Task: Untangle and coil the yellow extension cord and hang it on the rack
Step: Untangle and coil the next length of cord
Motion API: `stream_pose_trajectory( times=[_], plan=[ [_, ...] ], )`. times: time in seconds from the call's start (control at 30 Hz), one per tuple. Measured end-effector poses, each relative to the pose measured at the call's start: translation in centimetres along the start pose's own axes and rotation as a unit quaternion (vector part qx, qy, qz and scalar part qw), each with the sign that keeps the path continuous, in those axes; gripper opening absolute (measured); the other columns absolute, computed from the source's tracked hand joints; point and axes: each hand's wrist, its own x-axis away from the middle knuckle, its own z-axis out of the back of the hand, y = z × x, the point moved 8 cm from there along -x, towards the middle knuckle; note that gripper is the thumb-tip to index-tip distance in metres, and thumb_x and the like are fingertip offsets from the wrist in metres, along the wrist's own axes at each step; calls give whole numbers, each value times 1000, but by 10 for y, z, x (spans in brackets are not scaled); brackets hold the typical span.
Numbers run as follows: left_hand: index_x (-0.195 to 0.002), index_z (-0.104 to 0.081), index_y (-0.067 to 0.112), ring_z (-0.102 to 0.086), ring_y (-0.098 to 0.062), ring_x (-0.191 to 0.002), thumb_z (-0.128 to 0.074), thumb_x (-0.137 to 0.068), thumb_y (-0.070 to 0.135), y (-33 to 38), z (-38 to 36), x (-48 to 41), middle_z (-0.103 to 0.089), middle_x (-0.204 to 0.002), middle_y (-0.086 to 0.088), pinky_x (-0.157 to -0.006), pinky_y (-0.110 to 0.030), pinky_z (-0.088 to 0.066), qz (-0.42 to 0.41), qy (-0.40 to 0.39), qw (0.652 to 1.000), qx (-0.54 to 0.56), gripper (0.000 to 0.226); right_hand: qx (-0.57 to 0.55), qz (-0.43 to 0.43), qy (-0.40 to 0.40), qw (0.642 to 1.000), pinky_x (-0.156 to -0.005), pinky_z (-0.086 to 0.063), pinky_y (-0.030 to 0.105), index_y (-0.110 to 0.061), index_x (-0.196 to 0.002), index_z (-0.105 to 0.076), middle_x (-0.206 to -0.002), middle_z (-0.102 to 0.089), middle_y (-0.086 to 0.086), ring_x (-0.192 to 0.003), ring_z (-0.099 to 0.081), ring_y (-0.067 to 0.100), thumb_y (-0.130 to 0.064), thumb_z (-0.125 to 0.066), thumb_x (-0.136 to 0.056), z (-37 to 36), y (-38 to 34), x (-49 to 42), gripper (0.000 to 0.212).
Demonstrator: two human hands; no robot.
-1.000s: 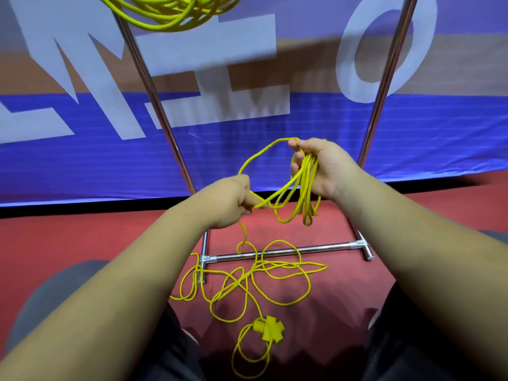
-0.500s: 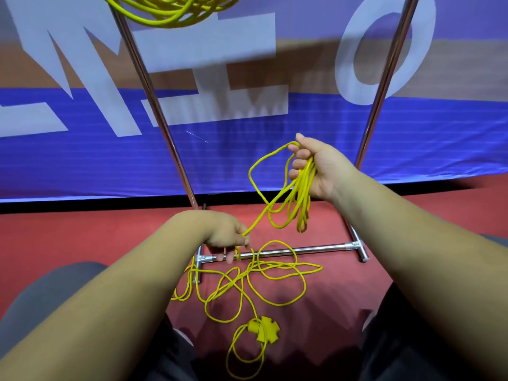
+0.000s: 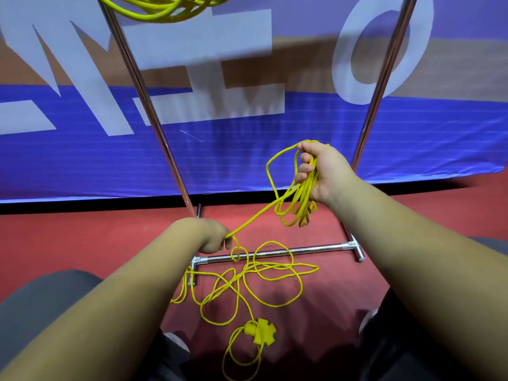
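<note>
The right hand [image 3: 321, 171] was up at the middle right of the frame. Its fingers were curled round a bunch of thin yellow cord [image 3: 253, 219] loops that hung down from it. One tight, straight piece of the cord ran down to the left hand [image 3: 215, 239], near the middle, which gripped it with curled fingers. Below that hand, more of the cord lay in loose, round, messy loops on the flat red floor [image 3: 82, 243]. Some loops crossed the bottom bar of the rack [image 3: 302, 250]. The chunky, cross-shaped yellow plug [image 3: 259, 329] lay at the bottom middle. The rack was made of shiny round metal tubes. An other cord [image 3: 165, 9], also yellow, hung at the top left. Behind was a smooth blue banner [image 3: 247, 160] with big pale letters.
</note>
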Motion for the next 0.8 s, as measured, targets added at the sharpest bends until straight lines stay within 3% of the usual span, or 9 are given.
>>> stream_pose_trajectory(
  times=[0.17, 0.23, 0.3, 0.37, 0.43, 0.53, 0.6, 0.73, 0.8],
  plan=[
    [-140, -59, 8, -66, -32, -119, -55, -96, 0, -17, 32, 3, -67, -132, -13, -93, -34, -54, 84, 106, 990, 38, 45, 43, -1, 11, 999, -37, -25, 19, -18, -94, -61, -55, -37, -9, -37, -28, 6, -21, -51, -105, 4, -2, -3, 15],
    [-115, -67, -4, -77, -28, -83, -50, -108, 22, -37, 46, 2, -77, -96, -16, -70, -34, -58, 95, 124, 972, 175, 32, 43, -2, 24, 999, -37, -24, 19, -17, -94, -62, -55, -35, -9, -37, -27, 6, -21, -52, -104, 8, -4, -6, 15],
    [-105, -64, -8, -73, -23, -56, -36, -111, 48, -48, 54, 2, -76, -77, -17, -58, -30, -53, 82, 125, 915, 375, 63, 44, -1, 37, 998, -37, -24, 18, -16, -95, -62, -55, -34, -9, -37, -26, 6, -20, -52, -104, 13, -7, -9, 14],
    [-107, -65, -6, -76, -26, -66, -24, -105, 67, -51, 56, 7, -78, -83, -21, -69, -33, -54, 62, 108, 880, 459, 84, 71, 2, 46, 996, -38, -23, 18, -16, -96, -61, -56, -32, -9, -37, -25, 7, -19, -52, -103, 18, -9, -11, 12],
    [-105, -69, -2, -76, -29, -81, -11, -99, 76, -43, 55, 11, -79, -90, -20, -80, -38, -49, 32, 75, 888, 452, 97, 118, 2, 55, 991, -38, -22, 19, -16, -93, -60, -56, -31, -8, -37, -24, 8, -18, -51, -103, 21, -10, -13, 14],
    [-88, -69, 6, -70, -30, -79, -12, -94, 84, -31, 54, 4, -76, -81, -14, -76, -36, -44, -8, 43, 883, 467, 96, 185, 2, 65, 981, -38, -21, 19, -14, -90, -59, -57, -31, -6, -38, -24, 9, -16, -51, -100, 26, -7, -16, 14],
    [-73, -57, 13, -63, -28, -62, -28, -95, 80, -25, 62, 6, -54, -59, -7, -74, -37, -47, -32, 61, 849, 524, 76, 209, 6, 68, 976, -39, -21, 18, -14, -89, -60, -59, -31, -5, -38, -23, 10, -15, -52, -99, 28, -7, -17, 13],
    [-77, -56, 13, -44, -23, -61, -57, -77, 22, -25, 108, 34, -35, -62, -2, -82, -46, -55, -113, 153, 783, 593, 9, 210, 24, 66, 975, -40, -20, 19, -13, -94, -59, -58, -30, -4, -39, -21, 10, -15, -54, -97, 28, -16, -17, 7],
    [-90, -71, 12, -50, -21, -60, -52, -78, 6, -42, 135, 53, -45, -69, -4, -89, -48, -58, -114, 246, 816, 511, 24, 199, 30, 59, 978, -39, -19, 19, -14, -95, -60, -57, -30, -5, -40, -21, 10, -16, -55, -98, 25, -22, -15, 7]
  ],
)
